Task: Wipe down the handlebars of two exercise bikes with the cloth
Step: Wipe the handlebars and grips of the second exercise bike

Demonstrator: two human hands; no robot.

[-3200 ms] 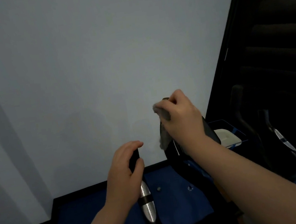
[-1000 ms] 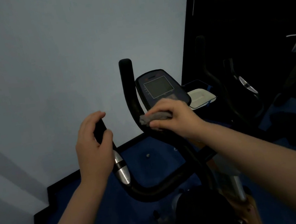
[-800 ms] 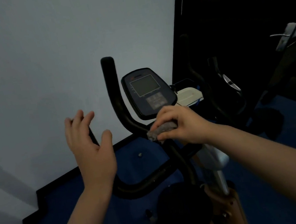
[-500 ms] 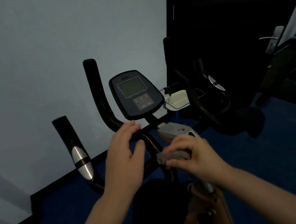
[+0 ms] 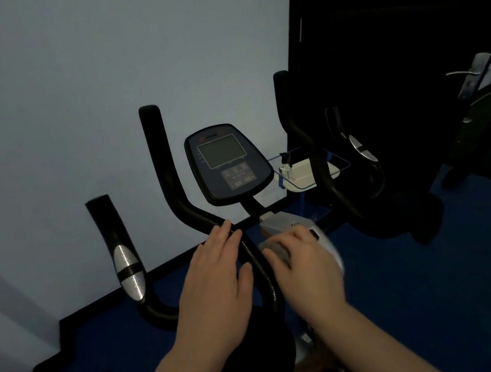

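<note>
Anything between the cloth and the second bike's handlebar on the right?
Nothing visible. The right hand holds the cloth against the near bike's black bar. The second bike's handlebar stands further right, with open space between.

Left hand (image 5: 218, 288) lies flat, fingers extended, beside the black handlebar (image 5: 249, 249) where it bends below the console (image 5: 228, 163). Right hand (image 5: 305, 267) presses a grey cloth (image 5: 274, 251) against the bar's other side. Second bike's handlebar (image 5: 313, 156) stands right.
</note>
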